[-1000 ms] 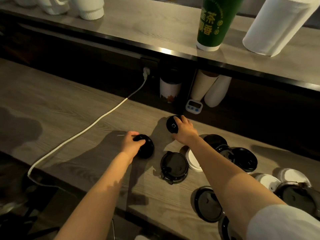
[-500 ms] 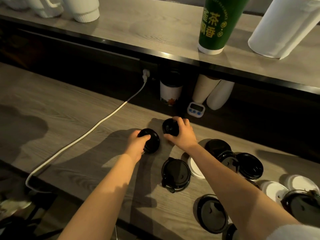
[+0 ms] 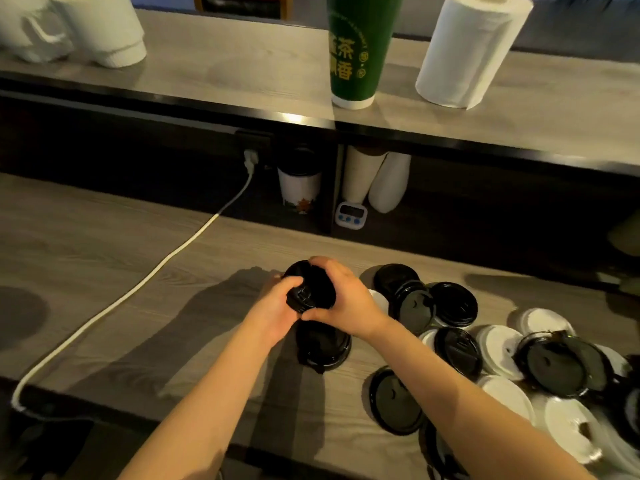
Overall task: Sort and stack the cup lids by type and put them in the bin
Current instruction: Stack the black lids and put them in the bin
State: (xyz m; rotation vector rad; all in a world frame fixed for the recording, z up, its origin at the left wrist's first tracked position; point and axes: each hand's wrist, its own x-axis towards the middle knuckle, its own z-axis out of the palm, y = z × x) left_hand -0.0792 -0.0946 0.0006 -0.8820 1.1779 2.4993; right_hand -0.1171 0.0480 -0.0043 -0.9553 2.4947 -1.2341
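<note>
I hold left hand [image 3: 273, 315] and right hand [image 3: 349, 304] together above the counter [image 3: 104, 278], fingers curled round the small black lids [image 3: 313, 289], probably to nest matching types. The unsorted lids [image 3: 498, 348] lie to the right; no bin shows.

Lid pile [image 3: 561, 362], right side off-frame

I get a dim, warm picture. Long shadows spread left across the counter [image 3: 104, 258], glare sits on the shelf edge [image 3: 294, 117], the black lids [image 3: 453, 303] lose detail, and the white cups [image 3: 86, 29] smear top left.
</note>
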